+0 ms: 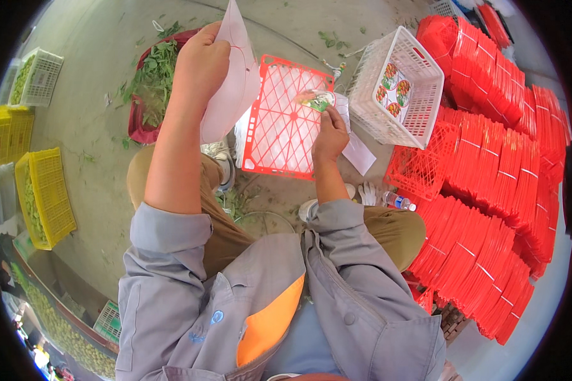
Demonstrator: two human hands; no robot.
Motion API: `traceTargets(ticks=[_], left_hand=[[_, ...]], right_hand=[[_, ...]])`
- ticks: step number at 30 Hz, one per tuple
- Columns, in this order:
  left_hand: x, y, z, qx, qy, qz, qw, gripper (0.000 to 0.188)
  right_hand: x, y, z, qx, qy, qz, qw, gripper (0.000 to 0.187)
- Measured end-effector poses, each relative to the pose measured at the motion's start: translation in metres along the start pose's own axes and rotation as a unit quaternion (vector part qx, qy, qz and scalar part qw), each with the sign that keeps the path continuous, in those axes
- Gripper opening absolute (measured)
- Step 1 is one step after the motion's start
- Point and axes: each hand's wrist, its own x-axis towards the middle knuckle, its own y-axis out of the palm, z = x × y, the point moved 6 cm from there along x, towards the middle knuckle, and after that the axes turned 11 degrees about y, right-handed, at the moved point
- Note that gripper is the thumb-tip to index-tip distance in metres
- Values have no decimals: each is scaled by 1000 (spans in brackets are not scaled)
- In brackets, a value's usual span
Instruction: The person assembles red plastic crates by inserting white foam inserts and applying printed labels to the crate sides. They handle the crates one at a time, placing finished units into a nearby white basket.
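My left hand is raised at the upper middle, its fingers closed on the edge of a white paper sheet that hangs bent toward the right. In my right hand a round picture label in green, red and white is pinched between thumb and fingers. It hovers at or just above the upper right part of a red plastic lattice crate panel; whether it touches cannot be told. White material shows through the lattice. Both hands are in front of my bent knees.
A white basket holding a sheet of round labels stands to the right. Bundled red crates are stacked beyond it. Gloves and a water bottle lie near my right knee. Leaves fill a red sack; yellow crates stand left.
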Motion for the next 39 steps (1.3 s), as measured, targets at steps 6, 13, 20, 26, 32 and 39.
traceTargets(ticks=[6, 13, 20, 26, 32, 39], left_hand=[[-1, 4, -4, 43, 27, 17, 999, 51], [-10, 5, -4, 25, -13, 32, 999, 50], [-6, 5, -5, 41, 2, 35, 999, 50], [-3, 7, -7, 53, 19, 34, 998, 45], [-4, 6, -6, 35, 38, 34, 998, 48], [-18, 4, -14, 185, 143, 8, 972, 30]], right_hand=[[-3, 6, -73, -53, 55, -69, 995, 25], [-36, -5, -152, -206, 62, -80, 973, 27], [-29, -10, -158, -298, -11, -36, 954, 23], [-29, 14, -127, -456, -67, 48, 886, 26], [-44, 26, -101, -619, -38, 63, 782, 27], [-12, 35, -119, -473, -208, 183, 837, 44]])
